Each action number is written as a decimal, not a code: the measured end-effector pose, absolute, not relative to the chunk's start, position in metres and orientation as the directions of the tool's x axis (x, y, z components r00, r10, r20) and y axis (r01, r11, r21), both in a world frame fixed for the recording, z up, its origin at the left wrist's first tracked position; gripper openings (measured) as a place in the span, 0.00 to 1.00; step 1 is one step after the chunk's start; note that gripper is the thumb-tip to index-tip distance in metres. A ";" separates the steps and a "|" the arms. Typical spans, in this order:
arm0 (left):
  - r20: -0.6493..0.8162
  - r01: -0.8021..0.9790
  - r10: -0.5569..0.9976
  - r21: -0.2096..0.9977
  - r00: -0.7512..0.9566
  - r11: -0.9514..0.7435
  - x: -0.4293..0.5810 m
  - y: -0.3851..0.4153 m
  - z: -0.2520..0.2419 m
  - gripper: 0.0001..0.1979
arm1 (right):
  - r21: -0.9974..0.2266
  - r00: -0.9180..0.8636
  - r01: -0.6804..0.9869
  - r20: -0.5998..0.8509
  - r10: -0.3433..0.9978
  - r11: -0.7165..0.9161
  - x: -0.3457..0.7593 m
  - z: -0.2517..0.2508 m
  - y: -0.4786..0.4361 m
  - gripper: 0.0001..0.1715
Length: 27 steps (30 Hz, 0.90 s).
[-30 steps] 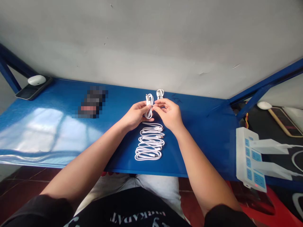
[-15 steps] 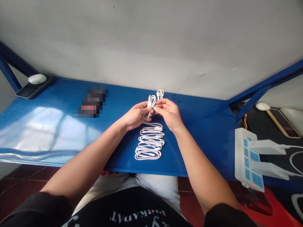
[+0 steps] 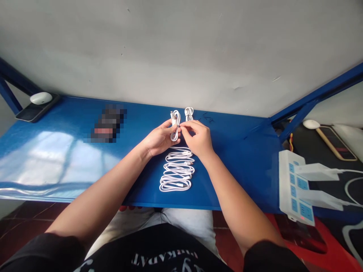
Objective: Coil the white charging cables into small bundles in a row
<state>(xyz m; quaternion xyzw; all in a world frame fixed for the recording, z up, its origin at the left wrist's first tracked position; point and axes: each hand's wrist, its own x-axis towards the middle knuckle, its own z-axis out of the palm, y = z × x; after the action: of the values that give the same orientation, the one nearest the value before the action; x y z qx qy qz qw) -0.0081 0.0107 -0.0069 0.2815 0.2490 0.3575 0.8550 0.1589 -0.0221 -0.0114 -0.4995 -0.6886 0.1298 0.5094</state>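
Observation:
My left hand (image 3: 161,139) is closed around a coiled white charging cable (image 3: 176,117), its plug ends pointing up. Against the coil's right side, my right hand (image 3: 197,136) pinches a thin black twist tie (image 3: 178,126) at the coil's middle. Most of the tie is hidden by fingers. Just behind the hands lies a bundled white cable (image 3: 189,113). Several loosely coiled white cables (image 3: 176,187) lie in an overlapping column on the blue table (image 3: 238,170), below my hands.
Thin dark strands or marks (image 3: 208,120) show near the wall. A blurred-out dark object (image 3: 109,122) lies left. At the far left, a white rounded device (image 3: 41,98) rests on a dark phone-like slab (image 3: 28,113). A white power strip (image 3: 285,189) with plugged-in chargers (image 3: 317,172) stands right.
Both hands and the held cable have shifted slightly left in view, as has the whole scene. The coil now stands more upright, with my right fingers still pinching at its middle.

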 end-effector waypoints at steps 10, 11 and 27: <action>-0.222 -0.482 0.778 0.676 0.588 0.557 -0.006 0.012 -0.009 0.09 | -0.888 0.124 0.359 0.349 0.929 0.286 0.156 -0.020 -0.019 0.10; -0.223 -0.477 0.787 0.691 0.575 0.544 -0.006 0.012 -0.009 0.09 | -0.910 0.132 0.330 0.307 0.943 0.250 0.155 -0.022 -0.018 0.10; -0.280 -0.482 0.832 0.708 0.480 0.516 0.001 0.006 -0.002 0.08 | -0.593 -0.094 0.660 0.543 0.835 0.460 0.153 -0.019 -0.017 0.13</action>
<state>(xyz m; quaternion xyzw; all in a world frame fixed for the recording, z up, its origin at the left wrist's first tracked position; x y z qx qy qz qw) 0.0013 0.0064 -0.0025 0.2807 0.3116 0.4039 0.8130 0.1526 -0.0165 -0.0192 -0.5098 -0.7330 0.0991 0.4393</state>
